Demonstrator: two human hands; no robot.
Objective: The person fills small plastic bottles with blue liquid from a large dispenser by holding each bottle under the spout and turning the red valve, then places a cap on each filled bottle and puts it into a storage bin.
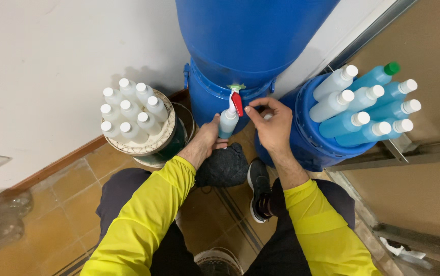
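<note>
We see the left hand [207, 139] at frame centre, grip clenched around a small pale blue bottle [228, 121], holding it upright right under the red tap [237, 103] of the big blue drum [245, 46] at top centre. The bottle mouth sits just below the tap spout. The right hand [272, 125] is just right of the tap, thumb and forefinger pinched close to the red lever; we cannot tell if they actually touch it, so its grip state is unclear. Both arms wear yellow sleeves [143, 220]. Left of centre a round tub [164, 140] holds white-capped bottles [130, 115] standing upright. At right a blue bucket [306, 143] holds filled blue bottles [368, 110] lying tilted, mostly white caps, one green cap [392, 68]. A black shoe [259, 189] rests on the tiled floor [51, 220] at lower centre
</note>
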